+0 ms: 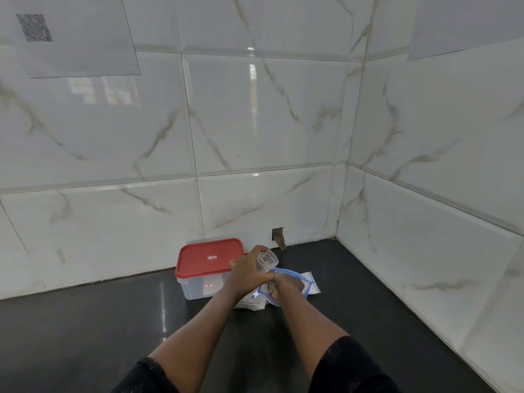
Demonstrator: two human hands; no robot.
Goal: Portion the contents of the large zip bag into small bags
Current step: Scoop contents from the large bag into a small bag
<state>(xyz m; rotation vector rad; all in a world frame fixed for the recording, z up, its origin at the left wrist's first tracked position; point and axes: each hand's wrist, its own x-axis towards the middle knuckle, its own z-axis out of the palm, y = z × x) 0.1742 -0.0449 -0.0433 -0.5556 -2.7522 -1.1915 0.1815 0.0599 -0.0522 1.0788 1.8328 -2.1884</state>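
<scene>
A large clear zip bag (307, 282) with a blue zip rim lies on the dark counter, its mouth held wide. My right hand (286, 287) reaches down inside that mouth, and its fingers are hidden by the plastic and by brownish contents. My left hand (249, 269) hovers just left of the bag, shut on a small clear plastic bag (266, 260) whose open end points up. More flat clear bags (251, 303) lie under the big one.
A clear plastic box with a red lid (209, 258) stands against the back wall, just left of my hands. Marble-tiled walls meet in a corner at the right. A small hole (278, 235) shows in the wall base.
</scene>
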